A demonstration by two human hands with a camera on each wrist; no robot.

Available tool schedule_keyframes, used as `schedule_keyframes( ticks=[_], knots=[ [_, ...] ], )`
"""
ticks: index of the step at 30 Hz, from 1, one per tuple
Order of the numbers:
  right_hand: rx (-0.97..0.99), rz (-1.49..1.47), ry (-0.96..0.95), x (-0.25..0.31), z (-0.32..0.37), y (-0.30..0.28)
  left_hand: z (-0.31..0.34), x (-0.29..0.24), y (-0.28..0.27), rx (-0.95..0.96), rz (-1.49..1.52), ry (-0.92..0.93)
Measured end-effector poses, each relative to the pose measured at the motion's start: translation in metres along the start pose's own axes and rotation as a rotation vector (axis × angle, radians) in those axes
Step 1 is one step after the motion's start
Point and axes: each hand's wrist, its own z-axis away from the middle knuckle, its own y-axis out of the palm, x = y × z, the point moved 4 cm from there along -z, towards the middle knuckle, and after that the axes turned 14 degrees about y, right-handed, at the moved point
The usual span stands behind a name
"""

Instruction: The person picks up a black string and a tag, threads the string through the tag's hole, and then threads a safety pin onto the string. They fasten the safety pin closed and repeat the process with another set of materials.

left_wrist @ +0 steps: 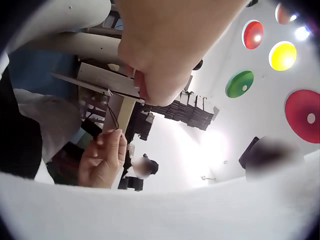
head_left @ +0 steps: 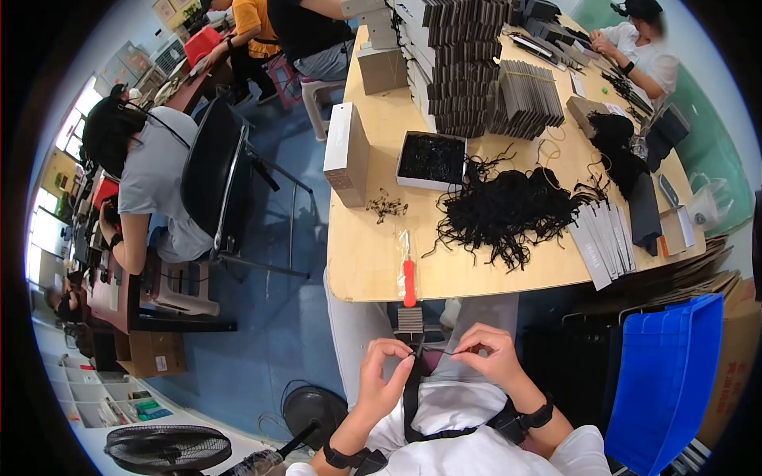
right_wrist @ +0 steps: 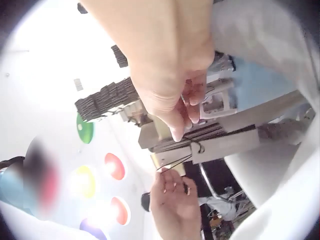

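Between finger and thumb, my left hand (head_left: pixel 384 376) pinches one end of a thin black cord (right_wrist: pixel 174 163) in front of my lap. The right hand (head_left: pixel 490 357) pinches the cord a short way off, at about the same height. In the left wrist view the cord (left_wrist: pixel 114 118) hangs as a narrow loop from the fingertips of the right hand (left_wrist: pixel 104 159). The right wrist view shows the left hand (right_wrist: pixel 176 204) with its palm partly turned to the camera. Grey flat pieces (head_left: pixel 410 320) lie below the table edge, just beyond the hands.
On the table (head_left: pixel 365 270) are a red-handled tool (head_left: pixel 409 282), a heap of black cords (head_left: pixel 508 210), a small open box (head_left: pixel 406 181), an upright box (head_left: pixel 346 155), grey stacks (head_left: pixel 528 99) and pale strips (head_left: pixel 603 238). A blue crate (head_left: pixel 665 381) stands at right, a fan (head_left: pixel 167 448) at lower left.
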Motion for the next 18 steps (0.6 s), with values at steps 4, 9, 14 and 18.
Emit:
schedule_keyframes(
  ticks=[4, 9, 14, 18],
  knots=[
    [0.075, -0.050, -0.064, 0.036, 0.002, 0.012, 0.004, -0.014, 0.006, -0.037, 0.535, -0.330],
    [0.048, 0.000, -0.100, 0.042, 0.005, 0.024, 0.006, -0.027, 0.016, 0.014, 0.499, -0.237],
    [0.127, -0.256, 0.052, 0.014, 0.005, 0.028, -0.007, -0.041, 0.012, 0.134, 0.012, -0.063],
    [0.457, -0.353, -0.169, 0.010, -0.009, 0.034, -0.024, -0.057, 0.013, 0.291, -0.147, -0.031]
  ],
)
